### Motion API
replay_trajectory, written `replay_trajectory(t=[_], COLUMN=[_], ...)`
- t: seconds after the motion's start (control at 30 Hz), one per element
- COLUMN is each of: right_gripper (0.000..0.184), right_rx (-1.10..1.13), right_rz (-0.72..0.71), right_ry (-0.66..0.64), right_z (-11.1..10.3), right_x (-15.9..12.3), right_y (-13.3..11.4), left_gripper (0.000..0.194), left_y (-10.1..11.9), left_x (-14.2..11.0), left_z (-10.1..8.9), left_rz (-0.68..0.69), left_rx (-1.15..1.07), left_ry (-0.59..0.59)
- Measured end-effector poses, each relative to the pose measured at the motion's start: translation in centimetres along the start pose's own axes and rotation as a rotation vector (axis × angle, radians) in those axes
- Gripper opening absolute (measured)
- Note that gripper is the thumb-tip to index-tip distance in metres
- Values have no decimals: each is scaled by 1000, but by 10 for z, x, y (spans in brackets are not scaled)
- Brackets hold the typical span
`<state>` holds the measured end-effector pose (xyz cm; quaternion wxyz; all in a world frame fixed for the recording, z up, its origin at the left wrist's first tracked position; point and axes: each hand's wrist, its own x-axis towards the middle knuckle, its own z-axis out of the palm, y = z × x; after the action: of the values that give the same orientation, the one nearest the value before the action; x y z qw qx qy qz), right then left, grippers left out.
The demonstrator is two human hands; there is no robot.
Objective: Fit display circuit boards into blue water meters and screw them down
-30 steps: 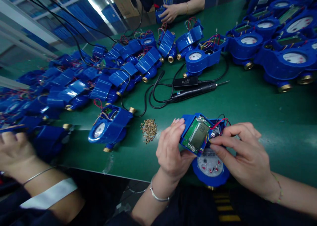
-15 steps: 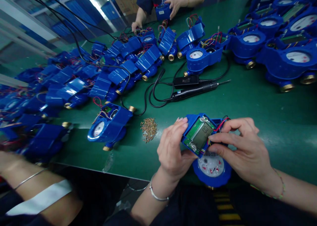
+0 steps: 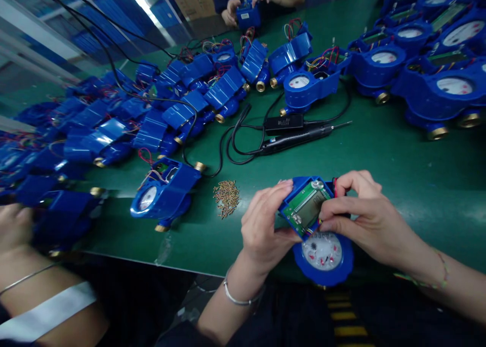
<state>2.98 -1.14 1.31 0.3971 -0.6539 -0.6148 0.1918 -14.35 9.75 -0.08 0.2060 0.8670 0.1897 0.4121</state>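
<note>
A blue water meter [image 3: 322,258] with a white dial rests at the near edge of the green table [image 3: 398,185]. My left hand [image 3: 266,228] grips its left side, fingers closed round the housing. My right hand [image 3: 364,215] is closed on the right side, with thumb and fingers pressing the green circuit board with its display [image 3: 307,207] into the open top. Red wires show beside my right index finger.
A pile of small brass screws [image 3: 227,197] lies left of my hands. A black electric screwdriver [image 3: 299,134] with coiled cable lies beyond. Several blue meters crowd the left, back and right. Another person's arm [image 3: 34,286] is at lower left; a co-worker's hands [image 3: 243,5] work opposite.
My right hand has pushed the circuit board and wires further down into the housing; the red wires are now mostly tucked in. The arm at lower left drew back.
</note>
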Motion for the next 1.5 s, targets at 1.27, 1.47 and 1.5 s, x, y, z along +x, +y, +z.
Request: replay_trajectory(t=[1.27, 1.47, 1.5], right_gripper=[9, 8, 12], right_rx=[-269, -252, -222], right_rz=[-278, -205, -171], right_ry=[392, 327, 307], right_z=[22, 24, 25], right_x=[-19, -16, -15], right_y=[13, 9, 8], left_gripper=[69, 71, 71], left_y=[3, 5, 5], left_x=[-7, -9, -9], left_z=[21, 23, 23], left_rz=[-126, -138, -137], left_rx=[-119, -127, -139], left_ry=[235, 233, 229])
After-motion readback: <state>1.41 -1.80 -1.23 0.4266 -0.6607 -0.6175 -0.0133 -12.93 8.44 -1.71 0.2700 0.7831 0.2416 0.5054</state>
